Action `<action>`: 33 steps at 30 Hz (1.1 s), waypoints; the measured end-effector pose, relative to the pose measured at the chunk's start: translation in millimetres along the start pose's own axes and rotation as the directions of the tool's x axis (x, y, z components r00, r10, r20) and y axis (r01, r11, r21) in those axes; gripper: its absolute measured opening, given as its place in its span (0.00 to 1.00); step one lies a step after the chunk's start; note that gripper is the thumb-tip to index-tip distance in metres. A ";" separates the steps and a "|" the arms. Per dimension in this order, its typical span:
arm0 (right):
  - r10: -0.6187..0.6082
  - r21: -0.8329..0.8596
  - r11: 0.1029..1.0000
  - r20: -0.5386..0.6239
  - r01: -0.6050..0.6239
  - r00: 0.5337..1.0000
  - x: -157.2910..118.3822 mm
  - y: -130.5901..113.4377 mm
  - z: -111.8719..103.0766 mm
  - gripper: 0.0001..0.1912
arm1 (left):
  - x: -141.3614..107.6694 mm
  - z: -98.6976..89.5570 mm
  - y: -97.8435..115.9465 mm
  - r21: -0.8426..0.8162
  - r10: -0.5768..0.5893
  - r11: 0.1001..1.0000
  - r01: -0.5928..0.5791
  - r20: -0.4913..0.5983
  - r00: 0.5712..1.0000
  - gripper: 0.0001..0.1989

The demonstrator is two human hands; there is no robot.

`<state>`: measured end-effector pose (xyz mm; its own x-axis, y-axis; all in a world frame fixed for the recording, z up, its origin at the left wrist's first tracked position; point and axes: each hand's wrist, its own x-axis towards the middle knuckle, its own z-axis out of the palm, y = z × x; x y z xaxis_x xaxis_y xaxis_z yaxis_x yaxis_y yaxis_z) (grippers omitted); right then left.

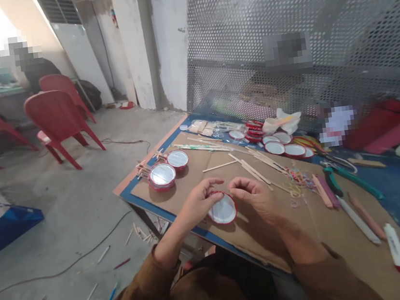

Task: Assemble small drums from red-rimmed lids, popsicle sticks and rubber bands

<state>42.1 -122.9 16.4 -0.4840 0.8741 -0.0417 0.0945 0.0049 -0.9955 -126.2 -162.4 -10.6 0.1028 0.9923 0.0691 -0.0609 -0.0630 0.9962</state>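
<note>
A round white disc with a red rim (223,209) is at the table's near edge. My left hand (205,195) has its fingers curled over the disc's upper left edge, the thumb lying on the rim. To the right of the disc, my right hand (251,192) is closed in a pinch near its top edge; anything between those fingertips is too small to make out. Two more red-rimmed round pieces, one nearer (162,174) and one behind it (178,159), lie to the left with thin wooden sticks beside them.
Brown cardboard (304,225) covers the blue table. Loose sticks (255,170), rubber bands (297,182), green-handled pliers (332,182), a knife and a glue tube (396,248) lie rightward. More red-rimmed discs (274,147) are behind, before a perforated metal screen (229,34). A person sits far left.
</note>
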 end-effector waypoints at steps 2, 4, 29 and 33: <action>0.005 0.011 1.000 0.022 -0.005 1.000 -0.6 -0.9 -0.2 0.14 | -0.1 -0.2 0.0 0.022 0.008 1.000 -0.008 0.022 1.000 0.21; 0.041 0.030 0.999 0.052 -0.042 0.998 -1.2 -1.7 0.3 0.16 | -0.3 -0.8 -0.6 0.073 0.030 0.997 -0.034 0.045 0.999 0.19; 0.136 0.082 0.988 -0.037 -0.132 0.990 -0.1 1.5 5.3 0.16 | 2.1 -3.7 -5.8 0.153 0.001 0.988 0.005 -0.035 0.999 0.08; 0.119 0.088 0.989 -0.026 -0.116 0.993 1.1 8.5 3.7 0.15 | 2.1 -3.5 -1.4 0.142 -0.018 0.990 0.021 -0.020 1.000 0.08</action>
<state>39.1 -123.6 7.6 -0.4467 0.8808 -0.1571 0.0731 -0.1391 -0.9876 -129.4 -159.9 -12.1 0.0837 0.9952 0.0498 0.0832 -0.0568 0.9949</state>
